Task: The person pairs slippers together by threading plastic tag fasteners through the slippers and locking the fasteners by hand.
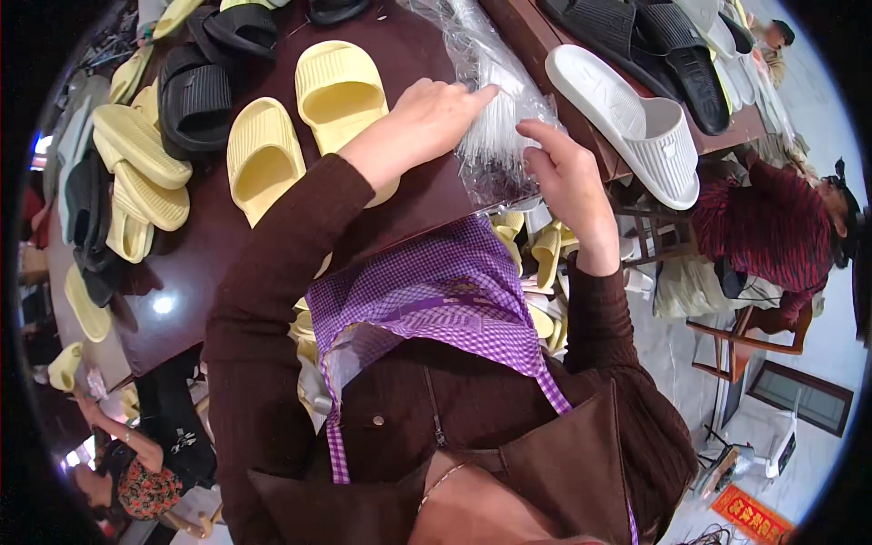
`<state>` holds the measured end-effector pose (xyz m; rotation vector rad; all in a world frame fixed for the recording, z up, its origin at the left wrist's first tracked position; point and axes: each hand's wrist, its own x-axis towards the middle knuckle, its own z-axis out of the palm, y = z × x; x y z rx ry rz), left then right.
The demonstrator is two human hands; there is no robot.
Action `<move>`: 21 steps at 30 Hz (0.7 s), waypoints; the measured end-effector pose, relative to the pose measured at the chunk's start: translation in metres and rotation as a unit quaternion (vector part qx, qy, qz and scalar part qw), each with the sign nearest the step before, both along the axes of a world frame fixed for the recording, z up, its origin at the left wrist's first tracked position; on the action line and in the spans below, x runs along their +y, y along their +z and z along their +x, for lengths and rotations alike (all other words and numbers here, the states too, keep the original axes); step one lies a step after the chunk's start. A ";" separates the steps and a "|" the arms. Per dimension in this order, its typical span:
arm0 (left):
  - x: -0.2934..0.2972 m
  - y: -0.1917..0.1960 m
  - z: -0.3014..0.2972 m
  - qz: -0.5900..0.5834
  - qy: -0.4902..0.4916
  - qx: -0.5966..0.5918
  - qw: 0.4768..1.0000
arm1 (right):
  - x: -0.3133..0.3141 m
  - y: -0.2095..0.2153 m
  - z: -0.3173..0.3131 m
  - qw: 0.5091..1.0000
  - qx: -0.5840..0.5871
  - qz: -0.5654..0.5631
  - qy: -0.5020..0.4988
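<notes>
Over a bundle of thin clear plastic strands [498, 127] in a crumpled clear bag, my left hand [431, 118] reaches in from the left. Its index finger is stretched out across the strands, while the other fingers are partly hidden. My right hand [570, 177] is at the bundle's right side, thumb and index finger apart, with nothing visible between them. Left of the bundle lie a pale yellow slide sandal [341, 82], partly covered by my left forearm, and another yellow sandal [263, 154] beside it. A white slide sandal [627, 118] lies to the right of my right hand.
The dark red table [409, 204] ends just in front of my purple checked apron [436, 282]. Black sandals [195, 100] and stacked yellow sandals [141, 163] stand at the left. More black sandals [672, 45] lie at the far right. Other people [763, 227] sit nearby.
</notes>
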<state>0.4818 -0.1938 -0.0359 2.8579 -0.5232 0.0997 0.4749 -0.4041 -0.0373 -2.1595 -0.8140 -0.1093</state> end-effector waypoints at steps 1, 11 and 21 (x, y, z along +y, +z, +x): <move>-0.002 -0.001 0.004 0.019 0.012 -0.003 1.000 | 0.000 -0.002 0.003 1.000 0.000 0.003 0.002; 0.003 -0.023 0.014 0.027 -0.050 -0.160 0.985 | 0.018 -0.002 0.016 0.997 0.053 0.053 -0.011; 0.021 -0.015 -0.034 -0.141 -0.040 -0.158 0.977 | 0.039 -0.018 0.037 0.992 -0.097 -0.056 0.049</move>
